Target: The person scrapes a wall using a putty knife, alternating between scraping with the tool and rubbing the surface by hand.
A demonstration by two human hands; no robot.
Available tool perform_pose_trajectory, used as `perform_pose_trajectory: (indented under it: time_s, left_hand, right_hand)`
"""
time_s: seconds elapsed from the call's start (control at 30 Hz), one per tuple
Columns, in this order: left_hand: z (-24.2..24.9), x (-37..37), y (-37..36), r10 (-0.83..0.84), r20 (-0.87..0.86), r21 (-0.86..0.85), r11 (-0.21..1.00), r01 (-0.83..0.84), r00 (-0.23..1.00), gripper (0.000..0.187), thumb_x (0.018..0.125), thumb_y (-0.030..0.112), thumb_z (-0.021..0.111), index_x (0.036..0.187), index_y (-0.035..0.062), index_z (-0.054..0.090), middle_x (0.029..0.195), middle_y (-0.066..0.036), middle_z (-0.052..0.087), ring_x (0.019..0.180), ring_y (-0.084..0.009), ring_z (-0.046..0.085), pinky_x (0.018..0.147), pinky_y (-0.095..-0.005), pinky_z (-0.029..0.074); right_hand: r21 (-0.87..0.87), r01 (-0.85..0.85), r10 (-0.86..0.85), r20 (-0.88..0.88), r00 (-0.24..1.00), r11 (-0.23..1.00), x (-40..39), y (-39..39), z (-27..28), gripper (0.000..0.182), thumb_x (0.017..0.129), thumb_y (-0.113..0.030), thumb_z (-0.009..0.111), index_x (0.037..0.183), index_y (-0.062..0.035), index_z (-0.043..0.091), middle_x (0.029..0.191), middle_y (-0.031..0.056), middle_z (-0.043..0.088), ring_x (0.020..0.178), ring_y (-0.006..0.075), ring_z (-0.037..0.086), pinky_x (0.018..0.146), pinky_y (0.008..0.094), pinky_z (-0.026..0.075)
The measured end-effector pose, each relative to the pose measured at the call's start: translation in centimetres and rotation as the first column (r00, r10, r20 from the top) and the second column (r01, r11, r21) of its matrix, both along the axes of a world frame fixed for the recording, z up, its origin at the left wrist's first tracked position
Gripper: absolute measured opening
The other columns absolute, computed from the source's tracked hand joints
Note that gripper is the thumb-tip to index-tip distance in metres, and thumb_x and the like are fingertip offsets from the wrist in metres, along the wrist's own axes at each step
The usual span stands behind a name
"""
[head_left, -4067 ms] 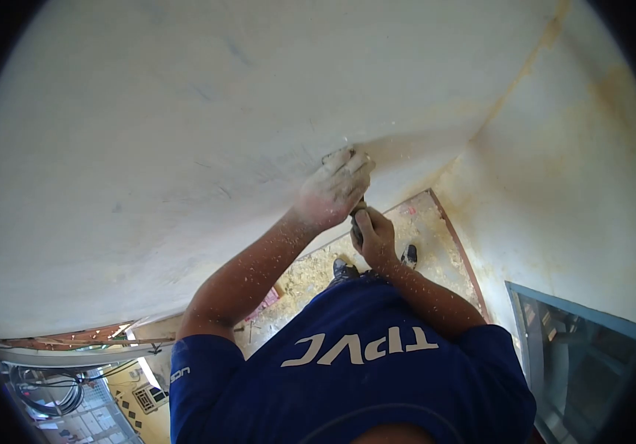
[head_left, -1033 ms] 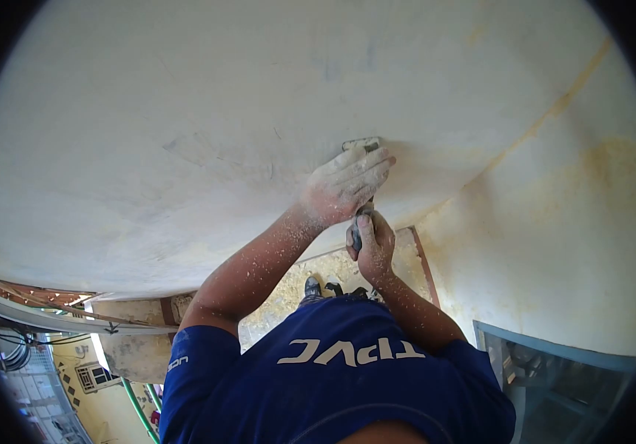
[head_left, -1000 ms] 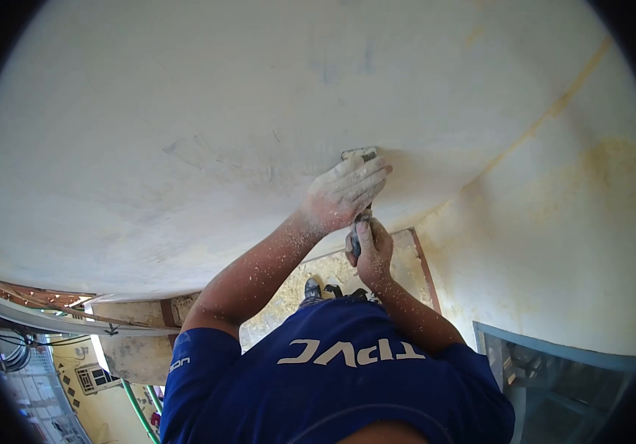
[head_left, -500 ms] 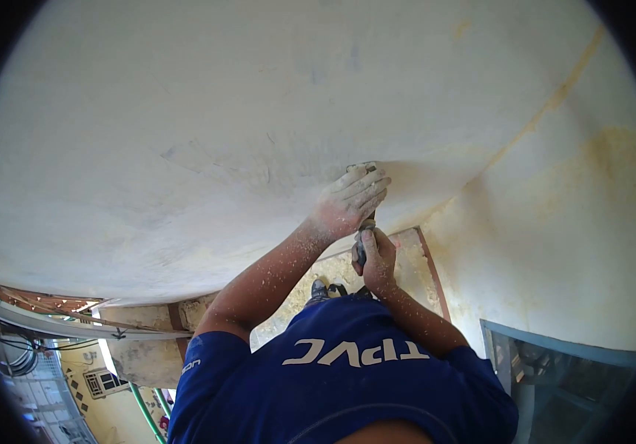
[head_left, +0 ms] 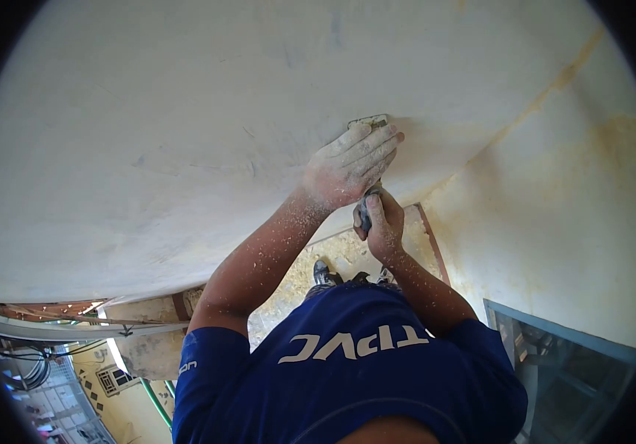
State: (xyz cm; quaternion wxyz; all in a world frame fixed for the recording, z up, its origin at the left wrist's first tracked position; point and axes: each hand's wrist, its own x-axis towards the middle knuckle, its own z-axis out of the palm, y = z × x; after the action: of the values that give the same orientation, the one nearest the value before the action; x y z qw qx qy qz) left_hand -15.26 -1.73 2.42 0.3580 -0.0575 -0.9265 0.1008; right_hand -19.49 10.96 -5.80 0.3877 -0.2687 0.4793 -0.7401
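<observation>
A dusty sander [head_left: 369, 120] lies against the pale wall, with the edge of its flat rectangular head showing beyond my fingers. My left hand [head_left: 353, 161], coated in white dust, lies flat over the head with its fingers stretched out. Just below it, my right hand [head_left: 384, 226] is wrapped round the sander's dark handle [head_left: 366, 211]. Most of the tool is hidden under both hands. White specks cover both forearms. The wall [head_left: 184, 111] bears grey smudges and scratches around the tool.
A second wall [head_left: 554, 244] meets the first at a yellowish corner line on the right. Below it is a blue-framed window [head_left: 562, 348]. My shoe [head_left: 323, 274] stands on a stained floor [head_left: 347, 251]. At lower left are coiled cables [head_left: 33, 370] and a green pole [head_left: 156, 403].
Both hands and the sander have moved up along the wall and slightly right. More of the sander's head edge shows, and more of the floor and my shoes.
</observation>
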Motion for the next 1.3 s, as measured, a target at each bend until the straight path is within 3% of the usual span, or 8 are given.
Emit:
perform_pose_trajectory:
  time_s: [0.1,0.23,0.43,0.6,0.73,1.1,1.2,1.3]
  left_hand:
    - [-3.5,0.2,0.5,-0.026,0.002,0.086,0.996,0.026,1.000,0.036,0.062,0.011,0.057,0.096,0.0036,0.064,0.114,-0.006,0.060,0.113,-0.0218,0.053,0.096,-0.0381,0.042]
    - [-0.6,-0.4,0.6,-0.023,0.029,0.079,0.997,0.021,0.999,0.033,0.063,0.011,0.058,0.095,0.0025,0.063,0.111,-0.007,0.061,0.111,-0.0222,0.054,0.093,-0.0395,0.045]
    - [-2.8,-0.3,0.3,0.009,0.049,0.013,1.000,-0.010,0.999,0.031,0.067,0.012,0.059,0.098,0.0047,0.063,0.114,-0.005,0.061,0.115,-0.0202,0.052,0.096,-0.0361,0.042]
    - [0.9,-0.8,0.6,0.028,0.007,0.013,1.000,-0.028,1.000,0.024,0.074,0.013,0.059,0.096,0.0066,0.065,0.112,-0.004,0.062,0.114,-0.0183,0.053,0.097,-0.0356,0.041]
    - [-3.8,0.2,0.9,0.028,0.033,0.113,0.993,-0.032,0.999,0.022,0.074,0.013,0.058,0.094,0.0063,0.065,0.109,-0.004,0.063,0.111,-0.0193,0.055,0.092,-0.0391,0.045]
    - [0.2,-1.3,0.9,-0.005,-0.018,0.075,0.997,0.006,1.000,0.021,0.074,0.015,0.059,0.092,0.0059,0.066,0.108,-0.005,0.064,0.110,-0.0202,0.055,0.095,-0.0391,0.044]
    - [-1.6,-1.0,0.6,-0.021,-0.021,0.065,0.998,0.022,1.000,0.021,0.075,0.014,0.058,0.092,0.0058,0.066,0.107,-0.004,0.064,0.110,-0.0206,0.055,0.095,-0.0391,0.044]
    - [-3.1,-1.1,1.1,-0.023,-0.041,0.141,0.990,0.028,0.999,0.021,0.075,0.012,0.057,0.093,0.0055,0.066,0.108,-0.004,0.063,0.109,-0.0199,0.056,0.095,-0.0382,0.044]
  right_hand:
    - [0.078,-0.029,0.017,0.158,0.987,0.997,1.0,1.1,-1.4,0.026,0.095,-0.027,0.043,0.088,-0.0023,0.050,0.052,0.0002,0.042,0.038,0.0066,0.036,0.034,0.0211,0.028]
    - [0.032,-0.053,0.047,0.151,0.987,0.998,0.2,0.7,-0.3,0.024,0.095,-0.025,0.044,0.089,-0.0021,0.050,0.053,-0.0016,0.041,0.039,0.0056,0.036,0.034,0.0204,0.028]
    - [0.098,-0.026,0.016,0.105,0.994,0.995,0.1,0.9,-1.0,0.026,0.094,-0.025,0.045,0.082,-0.0017,0.051,0.052,-0.0006,0.043,0.039,0.0055,0.037,0.036,0.0210,0.029]
    - [0.065,0.006,-0.008,0.026,1.000,0.998,-0.9,0.4,0.9,0.030,0.093,-0.027,0.048,0.076,-0.0018,0.051,0.050,-0.0012,0.044,0.039,0.0054,0.039,0.036,0.0215,0.031]
    - [0.121,-0.035,0.013,0.173,0.985,0.992,0.3,0.8,-1.9,0.028,0.093,-0.025,0.050,0.078,-0.0007,0.052,0.050,-0.0015,0.045,0.040,0.0048,0.039,0.037,0.0215,0.031]
    - [0.092,0.021,-0.029,0.087,0.996,0.996,-0.5,1.1,1.7,0.030,0.093,-0.025,0.049,0.074,-0.0021,0.050,0.049,-0.0011,0.044,0.039,0.0049,0.039,0.036,0.0227,0.031]
    - [0.113,0.049,-0.053,0.038,0.998,0.992,-0.4,1.3,0.7,0.029,0.093,-0.023,0.049,0.074,-0.0017,0.051,0.049,-0.0009,0.044,0.039,0.0051,0.039,0.036,0.0226,0.030]
    - [0.161,0.015,-0.039,0.148,0.988,0.987,0.2,1.6,-0.5,0.026,0.093,-0.021,0.049,0.075,-0.0014,0.051,0.049,-0.0011,0.044,0.039,0.0052,0.038,0.036,0.0218,0.031]
